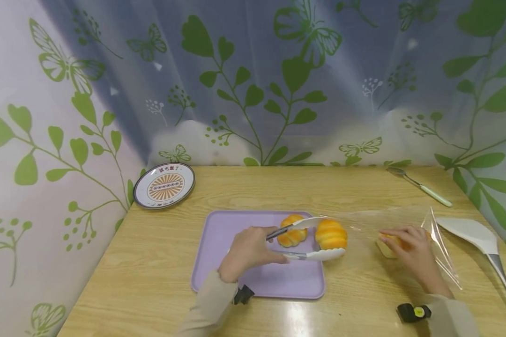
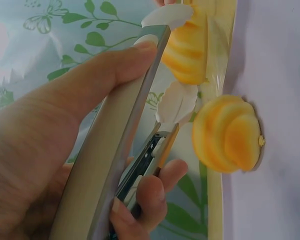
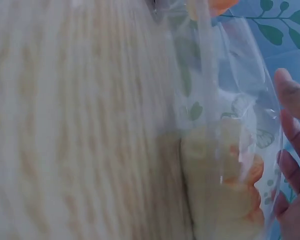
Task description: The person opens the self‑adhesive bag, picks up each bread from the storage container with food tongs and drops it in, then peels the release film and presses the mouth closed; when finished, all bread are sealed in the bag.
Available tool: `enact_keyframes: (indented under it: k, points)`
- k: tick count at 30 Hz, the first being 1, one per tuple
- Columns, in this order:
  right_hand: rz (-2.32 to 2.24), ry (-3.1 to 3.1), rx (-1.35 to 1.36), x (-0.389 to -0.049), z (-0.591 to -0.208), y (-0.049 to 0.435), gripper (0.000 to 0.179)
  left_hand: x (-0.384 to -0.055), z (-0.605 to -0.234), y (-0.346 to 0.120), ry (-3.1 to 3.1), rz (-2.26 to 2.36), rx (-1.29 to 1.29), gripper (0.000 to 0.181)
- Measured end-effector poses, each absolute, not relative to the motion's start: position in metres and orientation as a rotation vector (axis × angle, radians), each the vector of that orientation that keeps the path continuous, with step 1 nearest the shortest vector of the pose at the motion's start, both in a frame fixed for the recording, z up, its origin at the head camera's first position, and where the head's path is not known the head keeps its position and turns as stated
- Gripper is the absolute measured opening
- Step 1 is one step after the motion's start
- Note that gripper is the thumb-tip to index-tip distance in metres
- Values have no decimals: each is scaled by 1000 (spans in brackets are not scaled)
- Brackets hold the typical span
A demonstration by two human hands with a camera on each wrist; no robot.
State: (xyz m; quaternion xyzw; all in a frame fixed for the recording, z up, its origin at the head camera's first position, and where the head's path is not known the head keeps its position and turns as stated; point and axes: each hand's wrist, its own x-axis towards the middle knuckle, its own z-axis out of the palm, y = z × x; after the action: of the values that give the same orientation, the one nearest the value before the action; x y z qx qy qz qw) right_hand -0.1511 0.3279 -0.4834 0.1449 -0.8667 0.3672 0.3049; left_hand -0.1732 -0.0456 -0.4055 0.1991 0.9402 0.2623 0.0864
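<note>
My left hand (image 1: 250, 250) grips a pair of tongs (image 1: 295, 255) with dark handles and white scalloped tips. Between those tips, at the tray's right edge, is an orange-yellow swirled bread roll (image 1: 331, 234). A second roll (image 2: 227, 134) sits on the lilac tray (image 1: 223, 262), just behind the tongs. On the right, a clear plastic bag (image 1: 362, 220) lies with its left end near the tongs. Inside it is a loaf-shaped bread (image 3: 217, 185), pale below and orange on top. My right hand (image 1: 415, 250) is over this bread, its spread fingertips at the bag's upper side.
A white patterned plate (image 1: 164, 185) stands at the back left of the wooden table (image 1: 143, 262). Farther right are a spoon with a pale green handle (image 1: 434, 194) and a large white spatula (image 1: 468, 231). A leaf-print curtain (image 1: 253, 93) hangs behind the table.
</note>
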Motion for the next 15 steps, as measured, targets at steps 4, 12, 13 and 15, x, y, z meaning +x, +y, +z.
enact_keyframes:
  k: [4,12,13,15]
  points:
    - [864,-2374,361,-155,-482,328,26,-173,-407,-45,2799,776,592,75]
    - [883,-2375,356,-156,-483,332,7,-173,-409,-44,2795,767,611,75]
    - [911,-2344,372,-156,-484,332,7,-173,-408,-44,2792,772,608,76]
    - [975,-2278,402,-156,-484,333,8,-174,-407,-46,2792,777,597,75]
